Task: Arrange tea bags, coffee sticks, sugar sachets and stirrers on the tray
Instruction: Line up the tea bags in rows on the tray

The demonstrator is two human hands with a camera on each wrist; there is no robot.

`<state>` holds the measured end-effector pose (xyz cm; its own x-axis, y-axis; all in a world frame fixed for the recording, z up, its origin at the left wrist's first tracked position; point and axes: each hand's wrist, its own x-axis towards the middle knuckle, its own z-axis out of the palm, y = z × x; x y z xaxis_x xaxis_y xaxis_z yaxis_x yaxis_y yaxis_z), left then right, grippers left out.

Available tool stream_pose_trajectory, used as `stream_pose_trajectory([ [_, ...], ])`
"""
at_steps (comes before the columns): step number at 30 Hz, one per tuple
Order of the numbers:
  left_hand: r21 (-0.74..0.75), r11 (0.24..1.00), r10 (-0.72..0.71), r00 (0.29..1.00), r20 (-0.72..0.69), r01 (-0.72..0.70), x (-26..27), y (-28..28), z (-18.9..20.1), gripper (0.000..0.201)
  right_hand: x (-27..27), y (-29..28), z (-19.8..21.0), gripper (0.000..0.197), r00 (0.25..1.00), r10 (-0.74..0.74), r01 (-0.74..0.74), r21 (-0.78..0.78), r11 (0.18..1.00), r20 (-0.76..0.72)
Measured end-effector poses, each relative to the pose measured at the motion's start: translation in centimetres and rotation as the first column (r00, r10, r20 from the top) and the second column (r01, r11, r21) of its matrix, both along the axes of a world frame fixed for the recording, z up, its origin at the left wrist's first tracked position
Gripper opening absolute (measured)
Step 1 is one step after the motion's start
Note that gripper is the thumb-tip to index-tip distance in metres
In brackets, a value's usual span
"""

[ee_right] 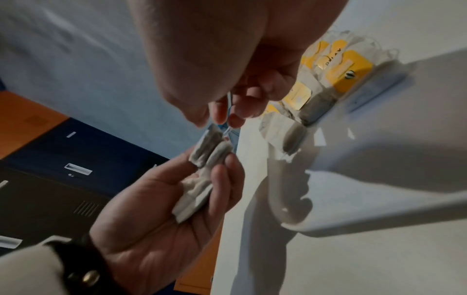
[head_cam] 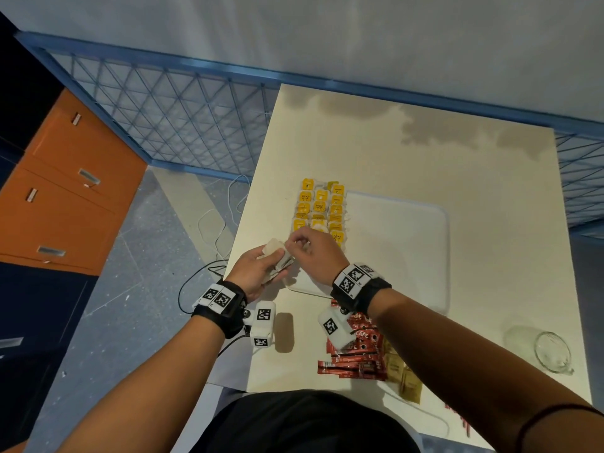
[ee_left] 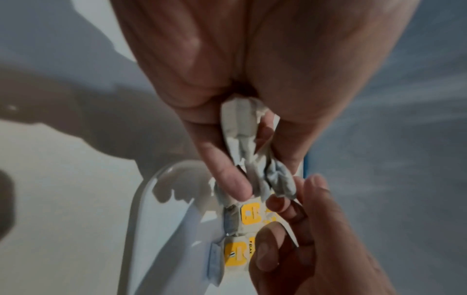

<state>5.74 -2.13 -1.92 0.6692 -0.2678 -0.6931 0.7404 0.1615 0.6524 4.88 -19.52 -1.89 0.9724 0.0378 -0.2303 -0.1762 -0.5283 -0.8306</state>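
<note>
My left hand [head_cam: 261,268] grips a small bundle of pale tea bags [head_cam: 276,256] just off the tray's near left corner. The bundle [ee_left: 252,151] sits between its thumb and fingers. My right hand [head_cam: 297,241] hovers right beside it, and its fingertips [ee_right: 222,113] pinch a thin pale strip at the top of the bundle [ee_right: 204,155], apparently one tea bag's edge or string. Several tea bags with yellow tags [head_cam: 322,207] lie in rows along the left side of the white tray [head_cam: 408,250]. Red coffee sticks [head_cam: 356,358] and brown sugar sachets [head_cam: 405,377] lie on the table near me.
A glass jug [head_cam: 552,351] stands at the table's near right. The cream table [head_cam: 425,152] ends at its left edge close by my left wrist, with cables [head_cam: 219,230] on the floor below. Orange and dark drawer units [head_cam: 65,197] stand to the left.
</note>
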Motion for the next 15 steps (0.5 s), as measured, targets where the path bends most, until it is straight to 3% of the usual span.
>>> stream_pose_trajectory([
  [8, 0.001, 1.000, -0.018, 0.999, 0.032, 0.018, 0.0, -0.7, 1.0, 0.013, -2.7, 0.3, 0.5, 0.012, 0.996, -0.055, 0.062, 0.095, 0.994, -0.074],
  [15, -0.004, 0.997, -0.074, 0.997, 0.027, 0.074, -0.4, -0.7, 0.9, 0.005, -3.6, 0.3, 1.0, 0.009, 0.997, -0.074, 0.077, 0.141, 0.987, -0.023],
])
